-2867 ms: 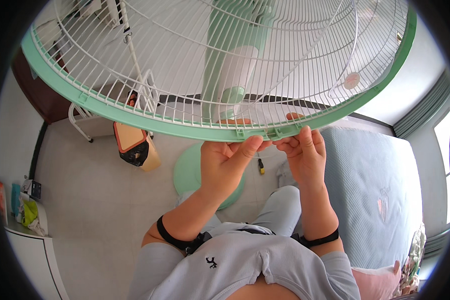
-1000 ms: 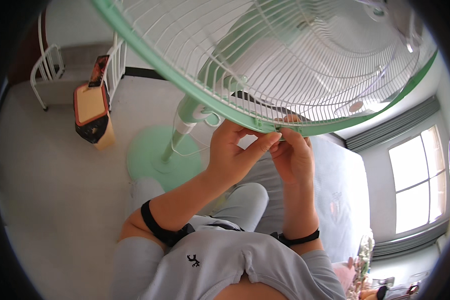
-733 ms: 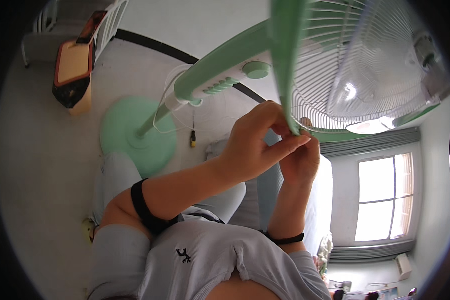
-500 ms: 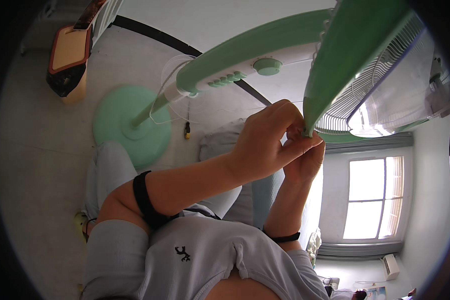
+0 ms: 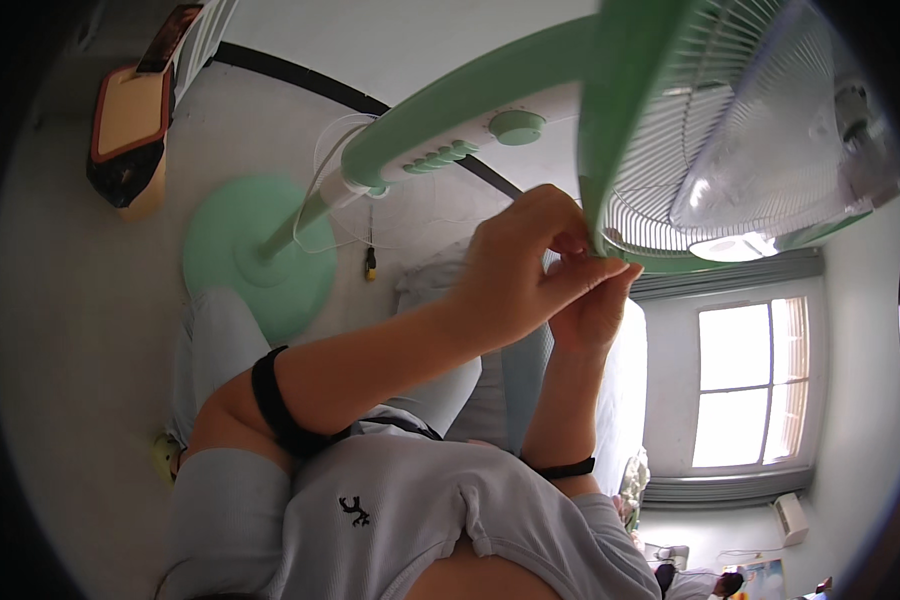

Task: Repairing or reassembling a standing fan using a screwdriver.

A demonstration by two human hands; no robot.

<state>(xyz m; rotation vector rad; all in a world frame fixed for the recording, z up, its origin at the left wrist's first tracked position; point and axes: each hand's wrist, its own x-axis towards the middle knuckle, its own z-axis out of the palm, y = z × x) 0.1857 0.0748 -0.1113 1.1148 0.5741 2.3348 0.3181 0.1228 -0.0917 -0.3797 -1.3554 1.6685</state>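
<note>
A pale green pedestal fan (image 5: 470, 95) leans across the upper middle, its head at the upper right. The head's green rim (image 5: 620, 110) surrounds a white wire guard (image 5: 660, 200), with clear blades (image 5: 750, 150) showing inside. At the rim's lowest edge, my left hand (image 5: 530, 265) is closed, thumb and curled fingers pinching there. Just behind it and partly covered by its thumb, my right hand (image 5: 588, 315) is closed at the same spot with its fingertips raised. Any small part between the fingertips is hidden.
The fan's round green base (image 5: 235, 215) stands on the floor near my left knee. A screwdriver with a yellow and black handle (image 5: 371, 265) lies beside it. Farther left is a tan and black box-like container (image 5: 130, 120). A curtained window (image 5: 750, 385) is at the right.
The fan head has shifted left and turned, showing more of the guard and blades. Both my hands have moved slightly left with the rim, still closed at its lower edge.
</note>
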